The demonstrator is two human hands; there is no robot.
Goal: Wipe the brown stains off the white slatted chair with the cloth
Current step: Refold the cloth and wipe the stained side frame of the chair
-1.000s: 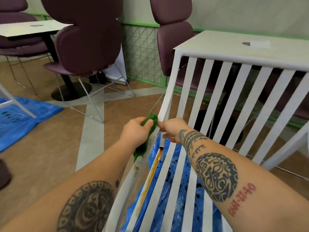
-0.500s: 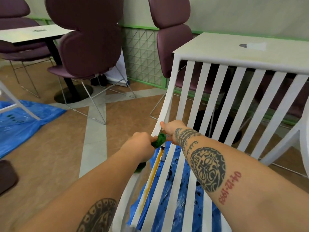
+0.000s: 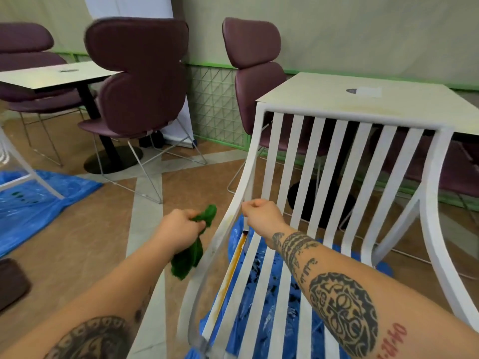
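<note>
At centre frame, the left hand (image 3: 178, 229) clenches its grip on the green cloth (image 3: 191, 259) beside the white slatted chair (image 3: 350, 118); the right hand (image 3: 261, 212) grasps its leftmost slat.

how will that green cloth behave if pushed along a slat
Probably floppy: the cloth droops below the left hand gripping it. Likely light, as it hangs from one hand. Being crumpled, it may bunch when pushed.

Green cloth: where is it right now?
In the head view, left of centre, the green cloth hangs bunched in the left hand, just left of the left side rail of the white slatted chair.
</note>
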